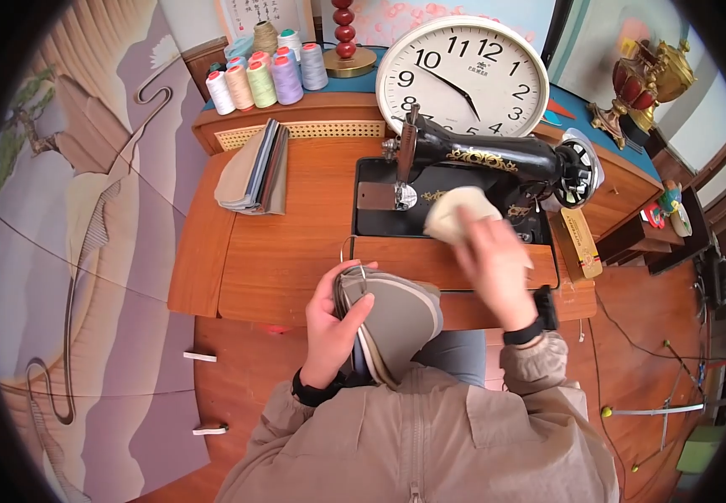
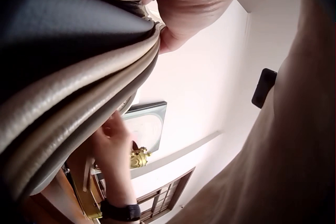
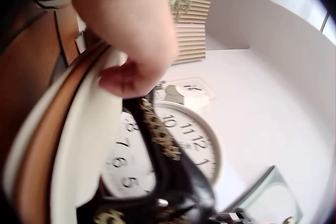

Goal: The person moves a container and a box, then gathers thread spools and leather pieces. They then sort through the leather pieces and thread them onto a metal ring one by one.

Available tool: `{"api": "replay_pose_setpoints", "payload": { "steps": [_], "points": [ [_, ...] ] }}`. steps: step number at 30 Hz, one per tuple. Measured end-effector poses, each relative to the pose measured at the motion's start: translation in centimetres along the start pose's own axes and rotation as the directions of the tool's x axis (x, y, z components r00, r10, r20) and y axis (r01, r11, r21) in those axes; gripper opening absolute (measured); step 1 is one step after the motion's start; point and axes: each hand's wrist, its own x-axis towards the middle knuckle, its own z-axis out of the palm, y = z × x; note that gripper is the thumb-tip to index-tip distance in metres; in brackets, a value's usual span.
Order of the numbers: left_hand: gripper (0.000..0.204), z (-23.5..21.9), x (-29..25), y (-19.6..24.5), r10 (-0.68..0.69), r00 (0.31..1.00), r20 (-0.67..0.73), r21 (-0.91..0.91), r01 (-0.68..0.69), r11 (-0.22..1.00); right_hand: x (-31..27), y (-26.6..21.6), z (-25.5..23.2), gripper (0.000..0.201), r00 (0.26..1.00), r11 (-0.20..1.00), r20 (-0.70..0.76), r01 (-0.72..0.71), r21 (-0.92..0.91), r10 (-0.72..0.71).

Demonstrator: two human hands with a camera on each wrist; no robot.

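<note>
My left hand (image 1: 335, 317) grips a fanned bunch of leather-like swatches (image 1: 398, 312) in front of the table's near edge. Grey lies on top, with cream, tan and blue layers below, seen edge-on in the left wrist view. A thin metal ring (image 1: 363, 272) shows at their top corner. Over the bed of a black sewing machine (image 1: 480, 153), my right hand (image 1: 494, 267) pinches a small stack of rounded swatches (image 1: 453, 215), slightly blurred. In the right wrist view this stack has cream outer pieces (image 3: 92, 129) and a brown one (image 3: 47, 150) between.
Another stack of swatches (image 1: 254, 172) stands on the wooden table (image 1: 296, 251) at left. Several thread spools (image 1: 286, 80), a red-beaded stand (image 1: 343, 33) and a round clock (image 1: 463, 63) line the back. A yellow box (image 1: 579, 243) sits right of the machine. A folding screen (image 1: 119, 251) borders the left.
</note>
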Motion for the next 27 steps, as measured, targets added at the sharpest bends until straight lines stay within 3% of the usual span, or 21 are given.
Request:
{"api": "replay_pose_setpoints", "payload": {
  "steps": [2, 5, 7, 8, 10, 12, 13, 14, 17, 19, 20, 23, 26, 27],
  "points": [
    [0.048, 0.4, -0.1, 0.1, 0.023, 1.0, 0.003, 0.031, -0.023, 0.999, -1.9, -0.8, 3.6, 0.054, 0.966, 0.993, 0.245, 0.058, 0.104, -0.082],
    [0.05, 0.6, -0.2, 0.2, 0.028, 0.999, -0.02, 0.082, -0.026, 0.996, -2.3, -1.3, 4.5, 0.043, 0.974, 0.977, 0.187, 0.089, 0.194, -0.126],
    [0.049, 0.8, -0.3, 0.1, 0.027, 0.999, -0.044, 0.094, -0.023, 0.995, -1.9, -1.3, 3.2, 0.029, 0.999, 0.934, 0.033, -0.034, 0.355, 0.024],
    [0.049, 0.9, -0.2, 0.0, 0.026, 0.999, -0.047, 0.099, -0.022, 0.995, -1.8, -1.8, 2.0, 0.029, 0.999, 0.932, 0.034, -0.035, 0.36, 0.024],
    [0.048, 1.5, 0.2, -0.1, 0.031, 0.997, -0.066, 0.107, -0.024, 0.994, -2.2, -3.5, -0.7, 0.024, 0.997, 0.825, 0.026, -0.074, 0.561, 0.072],
    [0.047, 2.1, 0.6, -0.4, 0.019, 0.997, -0.071, 0.083, -0.013, 0.996, -2.7, -5.7, -1.8, 0.031, 0.997, 0.731, 0.068, -0.017, 0.683, -0.041],
    [0.047, 2.4, 0.8, -0.5, 0.009, 0.997, -0.073, 0.058, -0.004, 0.998, -2.7, -6.7, -2.3, 0.044, 0.992, 0.747, 0.077, 0.026, 0.664, -0.103],
    [0.047, 2.7, 1.0, -0.5, 0.01, 0.997, -0.073, 0.061, -0.005, 0.998, -3.1, -7.1, -2.0, 0.056, 0.991, 0.75, 0.117, -0.026, 0.661, -0.069],
    [0.053, 3.6, 1.2, 0.1, -0.006, 1.0, 0.01, 0.053, 0.005, 0.999, -3.8, -6.2, -0.8, 0.061, 0.992, 0.715, 0.118, -0.059, 0.697, -0.033],
    [0.053, 4.1, 1.3, -0.1, 0.027, 0.999, 0.044, 0.091, -0.031, 0.995, -4.2, -5.7, -0.7, 0.054, 0.97, 0.579, 0.238, -0.227, 0.783, 0.059],
    [0.054, 4.3, 1.3, -0.2, 0.06, 0.995, 0.081, 0.125, -0.07, 0.99, -4.4, -5.3, -0.4, 0.054, 0.97, 0.578, 0.237, -0.225, 0.785, 0.056],
    [0.056, 4.2, 1.5, -0.6, 0.065, 0.992, 0.104, 0.142, -0.08, 0.987, -5.3, -4.2, 0.2, 0.046, 0.937, 0.243, 0.334, -0.349, 0.905, 0.103],
    [0.057, 4.4, 1.5, -0.7, 0.077, 0.99, 0.115, 0.192, -0.098, 0.976, -6.1, -4.3, 0.7, 0.043, 0.927, 0.187, 0.335, -0.363, 0.913, 0.167],
    [0.057, 4.5, 1.5, -0.8, 0.094, 0.988, 0.119, 0.22, -0.119, 0.968, -6.2, -4.6, 0.6, 0.039, 0.945, 0.316, 0.285, -0.323, 0.892, 0.163]
  ]
}}
